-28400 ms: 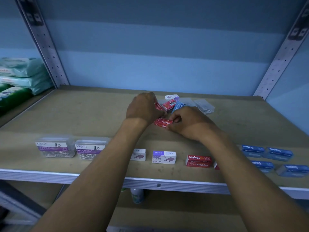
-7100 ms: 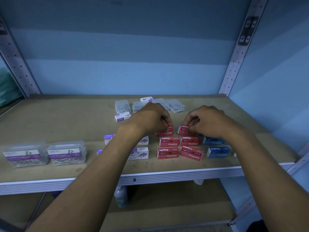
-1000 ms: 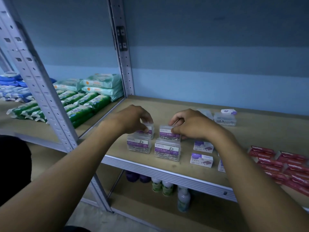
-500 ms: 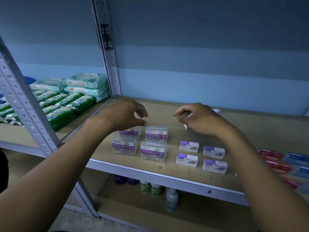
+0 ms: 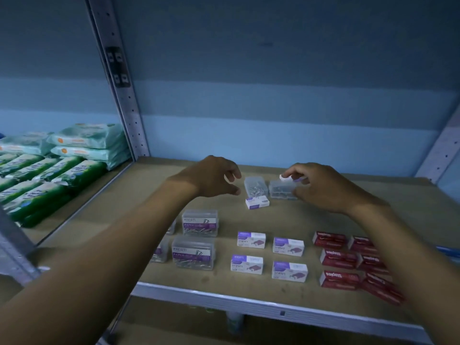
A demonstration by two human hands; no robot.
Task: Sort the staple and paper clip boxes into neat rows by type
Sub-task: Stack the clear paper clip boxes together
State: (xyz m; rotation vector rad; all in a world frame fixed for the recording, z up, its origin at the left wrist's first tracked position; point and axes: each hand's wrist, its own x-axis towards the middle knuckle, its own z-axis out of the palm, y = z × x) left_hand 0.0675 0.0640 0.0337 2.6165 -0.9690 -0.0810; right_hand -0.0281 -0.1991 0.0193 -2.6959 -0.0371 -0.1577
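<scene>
Two small clear boxes of clips (image 5: 254, 186) (image 5: 282, 190) stand at the back of the shelf. My left hand (image 5: 214, 178) hovers just left of them, fingers loosely curved, holding nothing. My right hand (image 5: 321, 188) pinches a small white and purple box (image 5: 295, 179) at the right clear box. A loose white and purple staple box (image 5: 257, 202) lies in front. Near the front edge stand the large clear paper clip boxes (image 5: 200, 221), a two-by-two block of white and purple staple boxes (image 5: 251, 239) and rows of red staple boxes (image 5: 338, 257). My left arm hides part of the paper clip boxes.
A perforated metal post (image 5: 117, 78) rises at the shelf's back left corner. Packs of wipes (image 5: 87, 138) and green packs (image 5: 37, 180) fill the shelf to the left. A blue box (image 5: 448, 251) shows at the right edge. The shelf's metal lip (image 5: 249, 301) runs along the front.
Both hands left the large paper clip boxes and moved back to the small clear boxes. My right hand took hold of the small white and purple box. The view swung right.
</scene>
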